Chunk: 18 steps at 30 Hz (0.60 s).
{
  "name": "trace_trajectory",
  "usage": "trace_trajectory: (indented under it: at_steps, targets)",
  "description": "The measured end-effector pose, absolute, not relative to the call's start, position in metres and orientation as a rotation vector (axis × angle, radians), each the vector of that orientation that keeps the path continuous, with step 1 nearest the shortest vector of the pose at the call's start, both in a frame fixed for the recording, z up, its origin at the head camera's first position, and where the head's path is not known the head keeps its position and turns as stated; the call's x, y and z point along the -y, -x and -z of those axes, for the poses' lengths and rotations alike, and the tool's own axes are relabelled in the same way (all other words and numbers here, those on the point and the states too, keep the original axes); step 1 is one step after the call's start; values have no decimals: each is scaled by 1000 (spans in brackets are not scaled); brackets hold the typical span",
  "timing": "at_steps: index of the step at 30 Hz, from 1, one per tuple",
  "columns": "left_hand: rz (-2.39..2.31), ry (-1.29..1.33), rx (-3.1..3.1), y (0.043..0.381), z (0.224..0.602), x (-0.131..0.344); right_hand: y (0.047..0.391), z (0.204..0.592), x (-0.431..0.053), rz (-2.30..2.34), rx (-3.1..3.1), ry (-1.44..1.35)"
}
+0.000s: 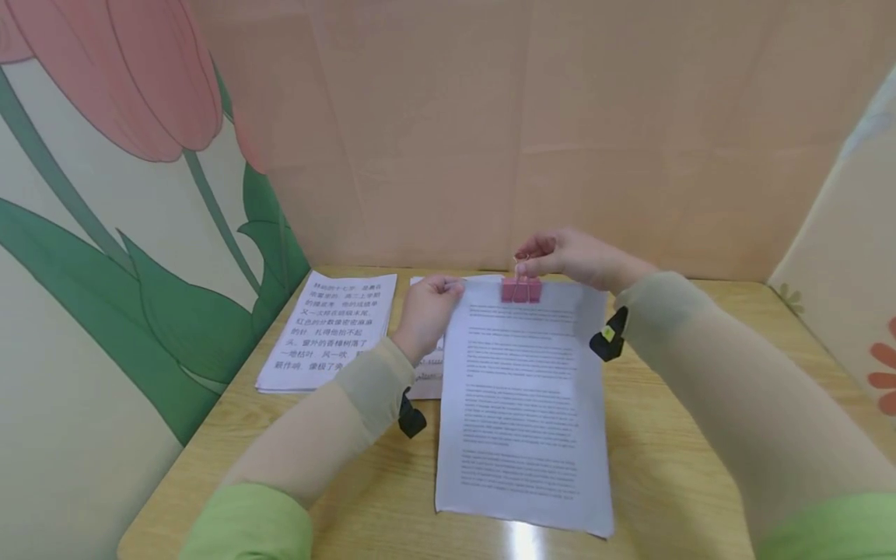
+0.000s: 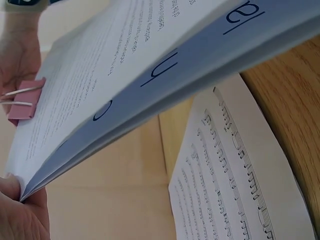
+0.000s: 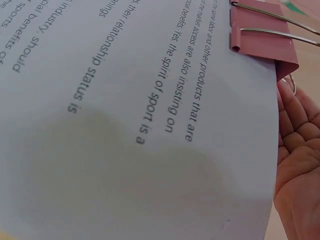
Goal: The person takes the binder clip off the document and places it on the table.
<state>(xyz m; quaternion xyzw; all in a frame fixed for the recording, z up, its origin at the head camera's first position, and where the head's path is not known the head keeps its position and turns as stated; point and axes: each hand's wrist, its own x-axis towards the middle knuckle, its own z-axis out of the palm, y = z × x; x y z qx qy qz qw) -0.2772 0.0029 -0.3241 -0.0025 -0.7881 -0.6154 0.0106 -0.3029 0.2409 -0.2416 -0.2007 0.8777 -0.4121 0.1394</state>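
Observation:
A stack of printed sheets (image 1: 521, 404) hangs tilted over the table in the head view. My left hand (image 1: 428, 313) pinches its top left corner between thumb and fingers. A pink binder clip (image 1: 521, 290) bites the middle of the top edge. My right hand (image 1: 577, 257) pinches the clip's wire handles from above. In the left wrist view the sheets fan apart at the side, and a page with large letters (image 2: 167, 67) shows beneath the front one. The right wrist view has the clip (image 3: 262, 42) at the edge and my palm behind the paper.
To the left on the wooden table (image 1: 672, 467) lies a stack of pages with large Chinese text (image 1: 329, 327). Sheet music (image 2: 225, 165) lies partly behind the held stack. A pinkish backdrop (image 1: 560, 132) and a flower-patterned left panel (image 1: 63, 295) border the table.

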Motion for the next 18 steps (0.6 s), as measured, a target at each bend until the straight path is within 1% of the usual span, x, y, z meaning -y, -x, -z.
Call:
trace_trajectory:
  at_steps: [8, 18]
  targets:
    - [1948, 9, 2439, 276, 325, -4, 304, 241, -247, 1243, -2553, 555]
    - [1970, 25, 2404, 275, 327, -4, 303, 228, -265, 1305, -2580, 522]
